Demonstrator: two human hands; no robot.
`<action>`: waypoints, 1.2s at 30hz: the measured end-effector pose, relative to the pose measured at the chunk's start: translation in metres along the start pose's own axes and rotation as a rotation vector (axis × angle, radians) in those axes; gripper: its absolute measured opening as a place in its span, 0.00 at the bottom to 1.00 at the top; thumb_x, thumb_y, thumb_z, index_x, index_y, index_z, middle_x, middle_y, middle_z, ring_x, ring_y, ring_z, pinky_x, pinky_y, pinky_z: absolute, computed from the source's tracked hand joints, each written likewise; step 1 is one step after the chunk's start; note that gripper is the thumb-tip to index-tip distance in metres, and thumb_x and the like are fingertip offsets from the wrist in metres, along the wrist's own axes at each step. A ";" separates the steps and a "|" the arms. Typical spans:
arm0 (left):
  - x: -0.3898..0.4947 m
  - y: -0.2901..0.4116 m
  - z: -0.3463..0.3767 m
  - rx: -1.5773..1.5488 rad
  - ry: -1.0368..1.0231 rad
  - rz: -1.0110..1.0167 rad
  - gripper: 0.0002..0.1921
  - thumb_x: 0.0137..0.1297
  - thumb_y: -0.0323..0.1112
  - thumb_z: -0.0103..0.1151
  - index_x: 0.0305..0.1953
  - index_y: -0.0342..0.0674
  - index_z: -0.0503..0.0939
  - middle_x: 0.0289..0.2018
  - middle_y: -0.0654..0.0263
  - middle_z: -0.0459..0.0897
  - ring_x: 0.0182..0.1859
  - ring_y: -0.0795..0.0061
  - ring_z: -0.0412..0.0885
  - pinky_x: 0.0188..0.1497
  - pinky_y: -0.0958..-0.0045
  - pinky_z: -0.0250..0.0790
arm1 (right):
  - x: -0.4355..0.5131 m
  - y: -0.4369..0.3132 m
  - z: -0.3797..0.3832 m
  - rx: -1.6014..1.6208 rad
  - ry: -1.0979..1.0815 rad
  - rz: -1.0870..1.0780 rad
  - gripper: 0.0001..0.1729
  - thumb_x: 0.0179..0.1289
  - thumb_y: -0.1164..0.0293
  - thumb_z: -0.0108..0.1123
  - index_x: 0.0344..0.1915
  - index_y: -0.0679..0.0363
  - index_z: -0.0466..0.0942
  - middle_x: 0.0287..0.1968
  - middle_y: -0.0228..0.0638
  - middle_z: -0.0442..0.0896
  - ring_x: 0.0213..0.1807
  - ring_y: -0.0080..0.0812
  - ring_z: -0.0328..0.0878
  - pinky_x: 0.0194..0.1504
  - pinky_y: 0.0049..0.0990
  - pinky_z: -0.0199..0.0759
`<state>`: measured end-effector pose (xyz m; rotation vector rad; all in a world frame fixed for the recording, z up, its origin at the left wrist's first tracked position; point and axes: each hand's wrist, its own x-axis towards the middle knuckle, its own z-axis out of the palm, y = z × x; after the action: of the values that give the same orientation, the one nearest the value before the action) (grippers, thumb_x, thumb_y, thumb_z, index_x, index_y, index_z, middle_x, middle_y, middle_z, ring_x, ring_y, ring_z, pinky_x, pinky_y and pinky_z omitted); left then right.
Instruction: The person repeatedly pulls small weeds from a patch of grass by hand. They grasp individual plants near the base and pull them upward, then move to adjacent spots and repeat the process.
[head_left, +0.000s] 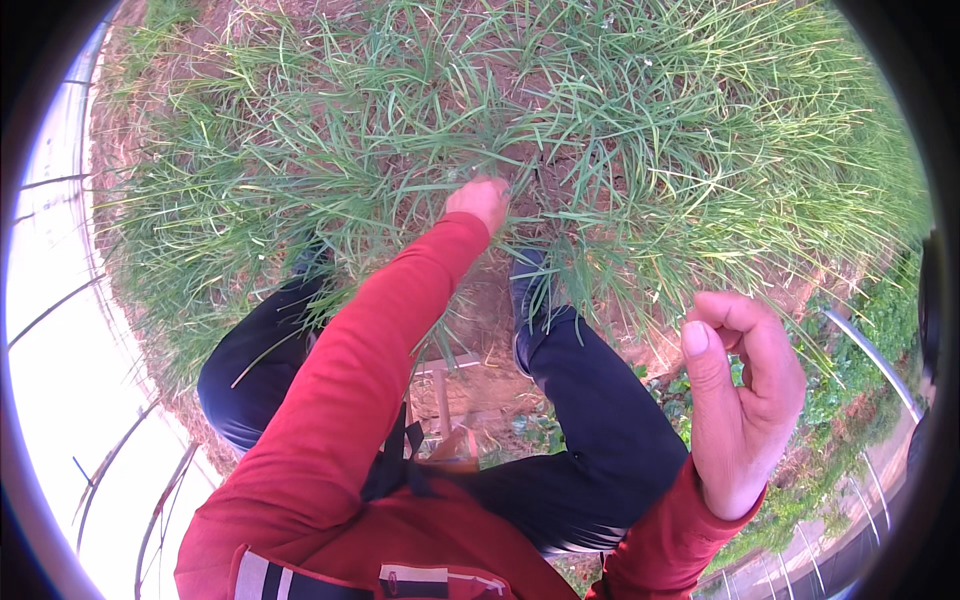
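Observation:
Narrow-leaved, grass-like green plants (645, 127) grow in tufts from reddish-brown soil, some with small white flowers. My left hand (480, 199), at the end of a red sleeve, reaches down among the leaves in front of me. Its fingers are curled and partly hidden, and whether they grip any leaves cannot be told. My right hand (742, 397) is raised at the right, beside the edge of the plants. Its fingers are bent, its thumb stands apart from them, and nothing shows in it.
My dark shoe (531, 300) stands on the soil between tufts; the other is partly covered by leaves. Behind my feet is a wooden frame part (441, 397). Bright sheeting with dark ribs (56, 307) lines the left side. A curved metal tube (874, 364) rises at the right, near low leafy plants.

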<state>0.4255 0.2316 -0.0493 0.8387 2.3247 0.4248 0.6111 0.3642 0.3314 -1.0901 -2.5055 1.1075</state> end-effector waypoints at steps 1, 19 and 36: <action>-0.001 0.002 -0.002 0.034 -0.011 -0.011 0.13 0.74 0.44 0.62 0.54 0.53 0.87 0.55 0.56 0.86 0.52 0.44 0.87 0.56 0.48 0.81 | 0.000 0.001 0.000 0.007 0.006 0.000 0.11 0.68 0.74 0.75 0.47 0.66 0.84 0.36 0.36 0.85 0.35 0.27 0.80 0.40 0.26 0.75; -0.049 0.083 -0.081 -0.199 0.347 0.621 0.11 0.65 0.38 0.71 0.46 0.43 0.84 0.50 0.54 0.84 0.56 0.48 0.80 0.62 0.54 0.73 | 0.001 0.010 -0.005 0.135 0.052 0.002 0.10 0.70 0.76 0.73 0.47 0.68 0.85 0.39 0.38 0.88 0.35 0.25 0.84 0.40 0.25 0.79; -0.023 0.094 0.012 0.243 -0.093 0.559 0.09 0.65 0.38 0.64 0.41 0.43 0.87 0.40 0.58 0.89 0.49 0.52 0.87 0.52 0.50 0.79 | 0.005 0.030 -0.013 0.299 0.163 0.063 0.08 0.73 0.73 0.71 0.45 0.67 0.84 0.33 0.30 0.86 0.33 0.16 0.81 0.36 0.21 0.75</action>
<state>0.4907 0.2872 -0.0028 1.6015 2.0552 0.3240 0.6292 0.3885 0.3188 -1.1283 -2.1123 1.3019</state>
